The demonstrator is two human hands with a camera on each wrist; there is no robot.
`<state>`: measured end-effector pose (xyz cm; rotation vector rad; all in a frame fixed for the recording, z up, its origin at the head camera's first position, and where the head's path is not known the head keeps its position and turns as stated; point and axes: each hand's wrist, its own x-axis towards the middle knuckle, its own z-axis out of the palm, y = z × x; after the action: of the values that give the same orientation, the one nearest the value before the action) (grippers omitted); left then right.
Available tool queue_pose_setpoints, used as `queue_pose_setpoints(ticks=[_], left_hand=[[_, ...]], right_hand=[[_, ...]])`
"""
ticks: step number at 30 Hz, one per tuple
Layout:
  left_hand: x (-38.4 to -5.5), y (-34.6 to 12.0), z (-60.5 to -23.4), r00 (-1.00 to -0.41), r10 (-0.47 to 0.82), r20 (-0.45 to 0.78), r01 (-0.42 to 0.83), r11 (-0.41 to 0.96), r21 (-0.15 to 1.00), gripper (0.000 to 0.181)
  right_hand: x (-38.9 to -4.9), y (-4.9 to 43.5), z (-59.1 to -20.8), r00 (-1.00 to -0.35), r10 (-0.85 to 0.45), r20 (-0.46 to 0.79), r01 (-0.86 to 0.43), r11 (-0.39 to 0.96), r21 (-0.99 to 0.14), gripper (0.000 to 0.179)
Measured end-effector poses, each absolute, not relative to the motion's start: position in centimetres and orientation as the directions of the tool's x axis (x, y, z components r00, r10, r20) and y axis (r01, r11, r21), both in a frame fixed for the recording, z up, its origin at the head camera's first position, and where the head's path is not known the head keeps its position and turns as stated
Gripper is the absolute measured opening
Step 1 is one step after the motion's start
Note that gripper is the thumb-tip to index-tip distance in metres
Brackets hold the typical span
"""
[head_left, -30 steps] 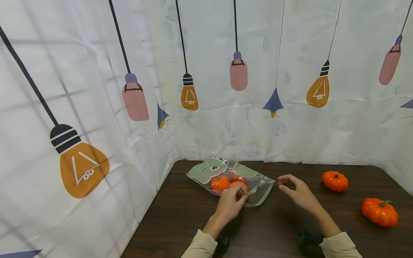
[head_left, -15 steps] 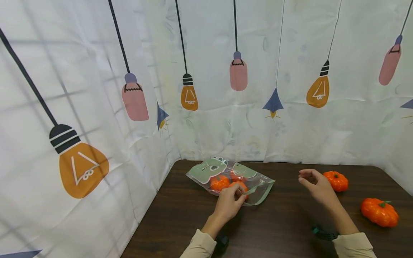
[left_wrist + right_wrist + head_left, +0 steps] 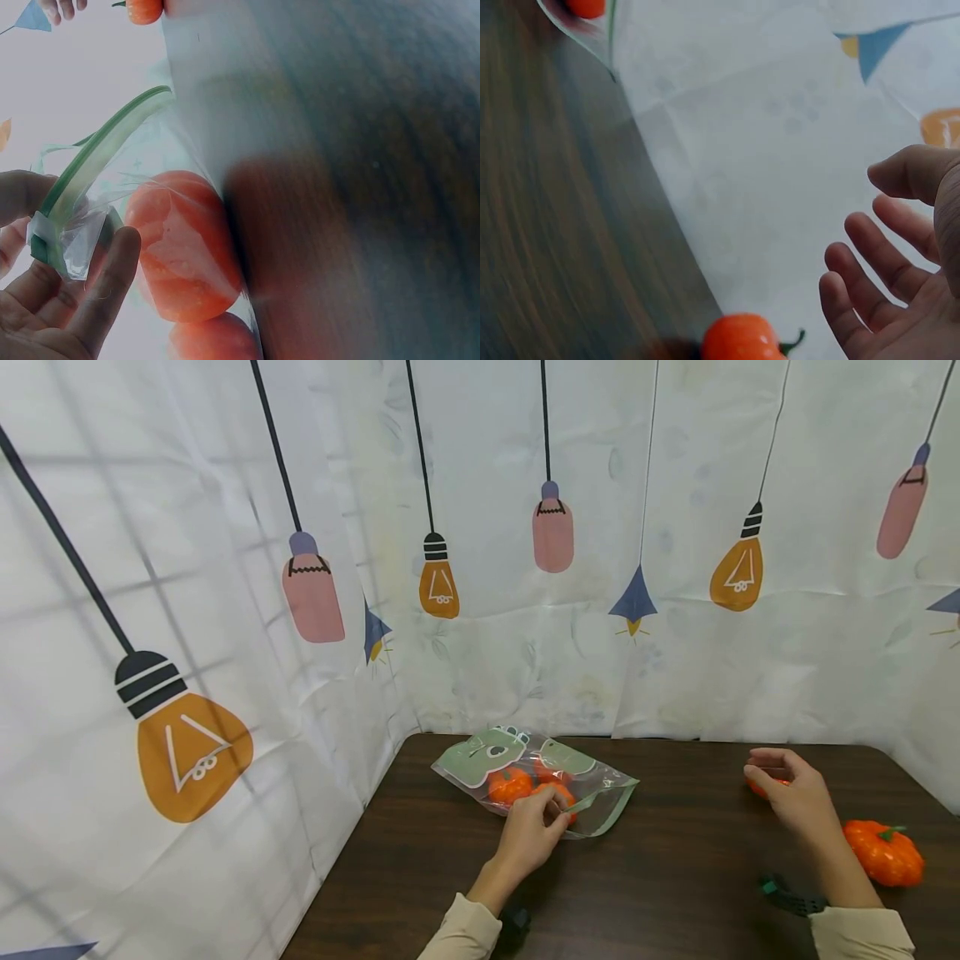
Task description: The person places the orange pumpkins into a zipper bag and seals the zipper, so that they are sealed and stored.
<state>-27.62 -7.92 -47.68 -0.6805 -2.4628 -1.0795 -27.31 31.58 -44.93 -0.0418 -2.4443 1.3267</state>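
A clear zip bag (image 3: 480, 762) with a green animal print lies on the table, its mouth edged in green. Inside it are several small orange pumpkins (image 3: 510, 786). My left hand (image 3: 528, 835) pinches the bag's near edge by the zip strip (image 3: 94, 154), thumb and fingers on either side. Off to the right, my right hand (image 3: 798, 793) is held over the far pumpkin (image 3: 759, 787), mostly covering it in the head view. The right wrist view shows this hand's fingers apart with nothing in them, and a pumpkin (image 3: 741, 337) below.
Another orange pumpkin (image 3: 885, 853) with a green stem sits at the right of the dark wooden table (image 3: 637, 893), beside my right forearm. A white curtain (image 3: 480, 668) printed with lamps hangs along the back and left edges.
My right hand has left the bag's mouth corner and moved right across the table to the far pumpkin. My left hand has kept its pinch on the bag in place.
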Motion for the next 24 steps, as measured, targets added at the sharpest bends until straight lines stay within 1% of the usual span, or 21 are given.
queue_pose_setpoints(ticks=[7, 12, 15, 19, 22, 24], left_hand=[[-27.6, -8.0, -47.8, -0.810, 0.284, 0.513, 0.569, 0.593, 0.570, 0.012], [-27.5, -8.0, -47.8, -0.805, 0.286, 0.520, 0.575, 0.589, 0.567, 0.013], [-27.5, -7.9, -47.7, -0.802, 0.289, 0.523, 0.581, 0.585, 0.567, 0.013], [-27.6, -7.8, -47.6, -0.802, 0.289, 0.523, 0.581, 0.580, 0.571, 0.012], [-27.6, -7.8, -47.6, -0.808, 0.285, 0.516, 0.574, 0.582, 0.576, 0.012], [-27.6, -7.8, -47.6, -0.811, 0.282, 0.513, 0.569, 0.583, 0.580, 0.012]], right_hand=[[-26.3, 34.3, -44.8, -0.912, 0.282, 0.298, -0.103, 0.546, -0.831, 0.025], [-25.1, 35.6, -44.4, -0.894, 0.330, 0.302, -0.086, 0.535, -0.841, 0.020], [-24.4, 36.2, -44.3, -0.881, 0.363, 0.303, -0.049, 0.566, -0.823, 0.028], [-23.8, 37.2, -44.4, -0.874, 0.395, 0.282, 0.035, 0.631, -0.775, 0.056], [-23.4, 37.9, -44.8, -0.864, 0.433, 0.258, 0.087, 0.631, -0.771, 0.063], [-23.1, 38.4, -45.2, -0.851, 0.461, 0.252, 0.097, 0.610, -0.787, 0.063]])
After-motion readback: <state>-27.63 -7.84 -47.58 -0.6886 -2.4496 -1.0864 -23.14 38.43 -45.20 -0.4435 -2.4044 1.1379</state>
